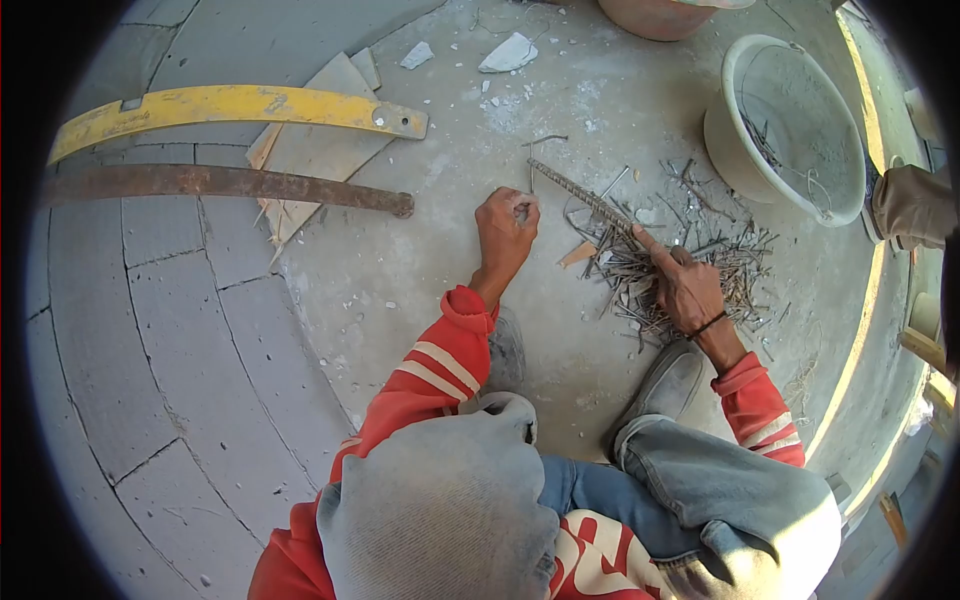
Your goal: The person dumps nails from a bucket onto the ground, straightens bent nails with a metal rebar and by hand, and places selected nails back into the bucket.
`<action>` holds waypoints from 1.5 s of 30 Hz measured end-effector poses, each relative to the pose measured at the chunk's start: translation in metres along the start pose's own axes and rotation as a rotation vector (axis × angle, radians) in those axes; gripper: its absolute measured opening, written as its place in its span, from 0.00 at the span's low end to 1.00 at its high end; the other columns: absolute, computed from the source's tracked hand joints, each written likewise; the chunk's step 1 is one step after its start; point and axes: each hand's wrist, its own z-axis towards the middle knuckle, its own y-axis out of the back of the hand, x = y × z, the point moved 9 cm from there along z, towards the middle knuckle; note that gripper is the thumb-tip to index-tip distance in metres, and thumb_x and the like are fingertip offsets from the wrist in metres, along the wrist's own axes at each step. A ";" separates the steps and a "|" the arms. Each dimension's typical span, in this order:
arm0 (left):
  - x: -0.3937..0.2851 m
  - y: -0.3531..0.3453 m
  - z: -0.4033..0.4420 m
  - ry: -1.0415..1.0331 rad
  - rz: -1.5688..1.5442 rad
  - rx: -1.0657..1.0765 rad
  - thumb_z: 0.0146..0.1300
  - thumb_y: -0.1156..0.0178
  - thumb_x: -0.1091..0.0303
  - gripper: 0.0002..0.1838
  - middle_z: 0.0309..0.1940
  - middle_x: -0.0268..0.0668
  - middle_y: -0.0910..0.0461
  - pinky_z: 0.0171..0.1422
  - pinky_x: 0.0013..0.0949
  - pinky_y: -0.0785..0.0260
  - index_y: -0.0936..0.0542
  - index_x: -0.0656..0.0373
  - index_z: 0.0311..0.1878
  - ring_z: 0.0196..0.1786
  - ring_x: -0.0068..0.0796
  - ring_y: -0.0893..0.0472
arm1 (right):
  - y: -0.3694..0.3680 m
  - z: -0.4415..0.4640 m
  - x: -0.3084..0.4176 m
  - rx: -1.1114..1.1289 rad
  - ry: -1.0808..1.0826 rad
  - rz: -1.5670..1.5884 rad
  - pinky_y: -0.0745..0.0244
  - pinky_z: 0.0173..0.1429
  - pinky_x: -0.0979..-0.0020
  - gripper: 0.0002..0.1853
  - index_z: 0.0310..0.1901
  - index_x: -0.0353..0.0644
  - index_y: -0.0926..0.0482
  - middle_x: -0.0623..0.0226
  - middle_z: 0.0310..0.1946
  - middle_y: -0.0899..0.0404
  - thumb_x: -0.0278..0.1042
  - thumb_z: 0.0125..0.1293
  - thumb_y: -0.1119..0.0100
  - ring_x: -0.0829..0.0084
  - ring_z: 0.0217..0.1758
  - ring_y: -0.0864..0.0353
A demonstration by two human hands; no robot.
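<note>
My left hand (508, 232) is closed in a pinch over the concrete floor. A thin nail (532, 178) stands up from its fingertips. My right hand (688, 292) grips a short ribbed rebar rod (585, 196), the index finger stretched along it. The rod's far end reaches close to the nail. Beneath and around my right hand lies a heap of loose nails (735, 262), many of them bent or rusty. One more bent nail (548, 138) lies by itself just beyond the rod's tip.
A pale bucket (715, 125) with some nails inside stands at the upper right, near another person's leg (912, 205). A reddish tub (655, 20) is at the top. To the left are a yellow spirit level (240, 106), a rusty bar (230, 182), a broken board (330, 140) and grey blocks (170, 330).
</note>
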 end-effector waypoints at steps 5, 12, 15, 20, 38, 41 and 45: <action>0.002 0.001 0.003 0.022 0.005 -0.005 0.60 0.31 0.77 0.04 0.32 0.42 0.15 0.40 0.31 0.23 0.11 0.65 0.37 0.32 0.30 0.16 | 0.018 -0.010 0.022 -0.045 0.040 0.257 0.19 0.34 0.50 0.43 0.82 0.69 0.36 0.57 0.31 0.19 0.27 0.65 0.39 0.51 0.29 0.16; 0.005 0.006 -0.001 0.065 0.029 -0.009 0.60 0.31 0.76 0.05 0.30 0.39 0.15 0.40 0.30 0.23 0.11 0.66 0.37 0.30 0.28 0.17 | -0.007 -0.011 0.020 0.003 -0.122 0.108 0.18 0.35 0.48 0.35 0.80 0.66 0.33 0.50 0.37 0.14 0.32 0.72 0.40 0.47 0.31 0.13; 0.012 0.027 0.010 0.196 0.003 -0.116 0.57 0.29 0.75 0.06 0.31 0.42 0.13 0.39 0.32 0.22 0.10 0.65 0.38 0.30 0.28 0.15 | -0.004 -0.030 0.022 -0.145 -0.237 0.250 0.19 0.35 0.46 0.27 0.74 0.56 0.28 0.47 0.38 0.13 0.35 0.75 0.41 0.44 0.31 0.13; -0.019 0.081 0.059 0.312 -0.207 -0.237 0.60 0.28 0.76 0.06 0.30 0.30 0.15 0.42 0.23 0.27 0.11 0.69 0.39 0.33 0.16 0.20 | -0.032 -0.058 0.031 -0.081 -0.366 0.304 0.17 0.37 0.45 0.17 0.62 0.46 0.24 0.45 0.43 0.13 0.39 0.77 0.42 0.41 0.31 0.13; -0.207 -0.073 0.141 -0.367 0.081 0.232 0.59 0.24 0.63 0.15 0.37 0.38 0.11 0.46 0.32 0.23 0.09 0.59 0.46 0.38 0.27 0.16 | -0.010 0.095 0.010 -0.403 0.227 -0.079 0.26 0.64 0.53 0.15 0.53 0.47 0.14 0.69 0.48 0.17 0.35 0.71 0.46 0.63 0.62 0.23; -0.131 -0.079 0.109 -0.182 0.165 0.397 0.61 0.27 0.65 0.13 0.37 0.40 0.11 0.45 0.32 0.23 0.09 0.61 0.47 0.36 0.28 0.16 | -0.025 0.106 0.005 -0.238 0.223 -0.160 0.30 0.63 0.50 0.12 0.49 0.47 0.14 0.68 0.50 0.16 0.35 0.71 0.46 0.64 0.63 0.24; -0.089 -0.094 0.092 -0.155 0.145 0.453 0.63 0.30 0.68 0.12 0.37 0.41 0.12 0.45 0.34 0.22 0.10 0.61 0.48 0.36 0.30 0.14 | -0.028 0.110 -0.002 -0.117 0.165 -0.191 0.32 0.60 0.55 0.09 0.42 0.46 0.14 0.67 0.48 0.17 0.34 0.66 0.43 0.66 0.57 0.23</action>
